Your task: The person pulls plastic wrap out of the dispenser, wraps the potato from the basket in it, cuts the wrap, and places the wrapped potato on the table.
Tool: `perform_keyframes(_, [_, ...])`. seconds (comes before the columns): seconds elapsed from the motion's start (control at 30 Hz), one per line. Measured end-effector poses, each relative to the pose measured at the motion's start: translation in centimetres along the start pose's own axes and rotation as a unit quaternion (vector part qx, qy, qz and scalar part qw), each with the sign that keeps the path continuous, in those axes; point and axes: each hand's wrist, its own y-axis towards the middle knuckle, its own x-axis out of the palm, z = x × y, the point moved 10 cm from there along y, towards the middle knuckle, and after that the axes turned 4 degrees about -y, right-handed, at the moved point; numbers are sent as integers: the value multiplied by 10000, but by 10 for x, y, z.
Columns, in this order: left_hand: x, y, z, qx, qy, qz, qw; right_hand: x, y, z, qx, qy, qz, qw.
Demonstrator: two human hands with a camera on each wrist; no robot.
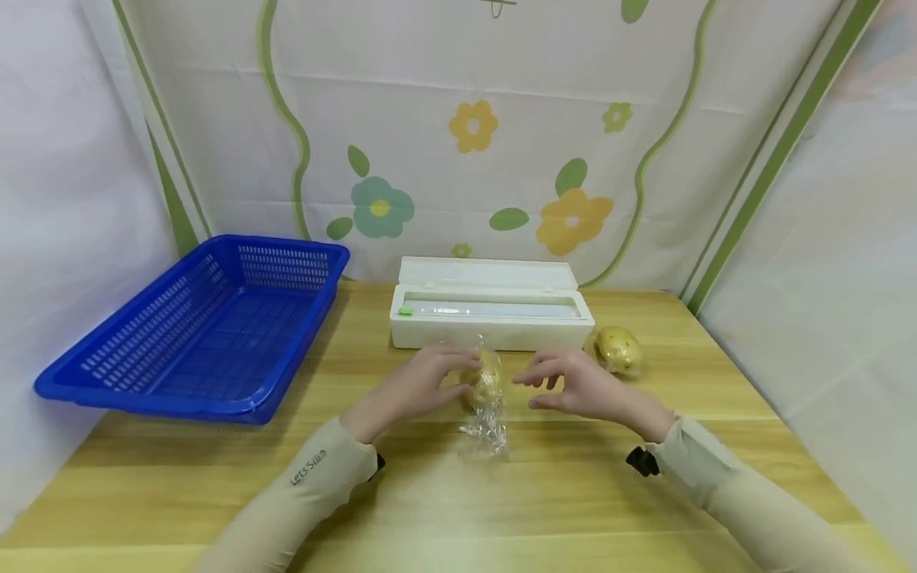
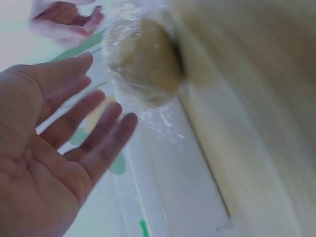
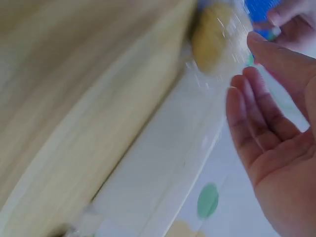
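Note:
A yellow potato (image 1: 489, 372) in clear plastic wrap lies on the table between the hands, a crumpled tail of film (image 1: 485, 430) trailing toward the person. On its left is the left hand (image 1: 419, 386), fingertips close to the film. The left wrist view shows this hand (image 2: 54, 128) with fingers extended and apart from the wrapped potato (image 2: 148, 59). Across a small gap on the right, the right hand (image 1: 583, 386) has its fingers loosely bent and holds nothing. In the right wrist view, its fingers (image 3: 237, 108) point toward the potato (image 3: 210, 42).
Behind the hands stands a white cling film box (image 1: 494, 334), lid raised, with a green slider (image 1: 405, 311). Another wrapped potato (image 1: 619, 350) sits by its right end. A blue plastic basket (image 1: 154, 404) occupies the left side. A patterned cloth (image 1: 430, 103) hangs behind.

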Motion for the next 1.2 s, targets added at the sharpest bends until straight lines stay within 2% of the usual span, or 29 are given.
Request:
perform_keyframes(0.13, [-3,-11,4,517,151,22,9985,15,7,-14,-459,-347,-169,9982])
perform_keyframes(0.27, [-4,-15,2,755,107,86,9971,23,13,-19,-693,-682,-144,9952])
perform_keyframes(0.47, [-2,-12,0,707,65,33,9975,28,13,-27,-1034,-992,-11,9897])
perform_keyframes(0.77, [-1,-8,4,797,366,-56,9961,26,11,-29,-1107,-654,374,9910])
perform_keyframes(0.93, [1,-8,7,926,330,-109,9951,24,13,-23,-783,-403,569,9945])
perform_keyframes(1.07, [5,-10,7,901,406,-239,9948,21,16,-13,-160,-87,726,9972])
perform_keyframes(1.2, [9,-9,7,737,711,-281,9943,22,19,2,567,394,793,9945])
